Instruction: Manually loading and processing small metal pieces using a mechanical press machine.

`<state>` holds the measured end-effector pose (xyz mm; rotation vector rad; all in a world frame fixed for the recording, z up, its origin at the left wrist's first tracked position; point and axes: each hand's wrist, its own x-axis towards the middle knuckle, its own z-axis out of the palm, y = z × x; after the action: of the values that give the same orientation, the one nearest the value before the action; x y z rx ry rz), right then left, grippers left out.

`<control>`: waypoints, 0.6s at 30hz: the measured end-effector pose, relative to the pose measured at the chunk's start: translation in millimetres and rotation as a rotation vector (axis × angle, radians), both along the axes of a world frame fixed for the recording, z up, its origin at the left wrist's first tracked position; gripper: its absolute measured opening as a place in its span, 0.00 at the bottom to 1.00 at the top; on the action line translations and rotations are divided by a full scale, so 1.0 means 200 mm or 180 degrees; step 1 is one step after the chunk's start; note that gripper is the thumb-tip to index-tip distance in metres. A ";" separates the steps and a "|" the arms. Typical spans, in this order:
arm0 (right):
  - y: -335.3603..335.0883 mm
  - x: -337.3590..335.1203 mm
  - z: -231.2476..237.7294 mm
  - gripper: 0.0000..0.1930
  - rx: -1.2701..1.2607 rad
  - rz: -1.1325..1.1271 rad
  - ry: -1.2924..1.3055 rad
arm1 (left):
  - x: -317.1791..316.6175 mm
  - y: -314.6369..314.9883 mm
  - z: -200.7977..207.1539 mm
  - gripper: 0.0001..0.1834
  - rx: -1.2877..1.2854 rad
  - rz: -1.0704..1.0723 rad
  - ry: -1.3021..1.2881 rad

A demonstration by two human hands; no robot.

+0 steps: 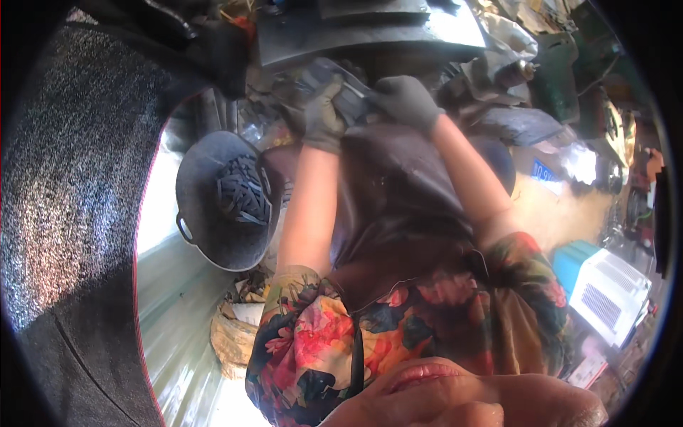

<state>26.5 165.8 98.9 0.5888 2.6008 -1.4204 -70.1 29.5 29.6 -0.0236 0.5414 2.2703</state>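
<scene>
Some grey material [350, 102] lies in curled left fingers [330, 89]; right fingers [388, 89]: cannot tell.

Bright light makes a white shine on the metal plate [377, 32] and the ribbed sheet [178, 320] — but the left hand [324, 117] and right hand [409, 103] look dim and a bit blurry, and straight things bend near the round black edge.

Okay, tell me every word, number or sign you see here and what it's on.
Blue label, right: light characters, partly blurred, not copied here.
White, red-edged item, lower right: any print too blurred to read.
Dark piece held by the left hand: no legible text.
</scene>
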 end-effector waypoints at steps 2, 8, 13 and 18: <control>0.04 0.00 -0.02 0.17 0.0377 -0.0124 0.0139 | -0.01 0.03 0.01 0.17 0.0155 0.0018 0.0022; 0.26 -0.15 0.01 0.15 -0.1539 -0.1464 0.1778 | 0.01 0.08 -0.01 0.17 0.0112 -0.0046 -0.0141; 0.43 -0.35 -0.07 0.13 -0.1651 -0.1744 0.1487 | -0.01 0.08 -0.04 0.18 -0.0070 0.0054 0.0075; 0.42 -0.53 -0.02 0.04 -0.2612 -0.1672 0.2432 | -0.02 0.05 -0.07 0.18 -0.0412 0.0181 0.0101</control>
<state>-78.9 249.4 95.4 0.7029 1.9374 -3.1329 -73.2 40.5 16.2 -0.0683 0.7121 2.2907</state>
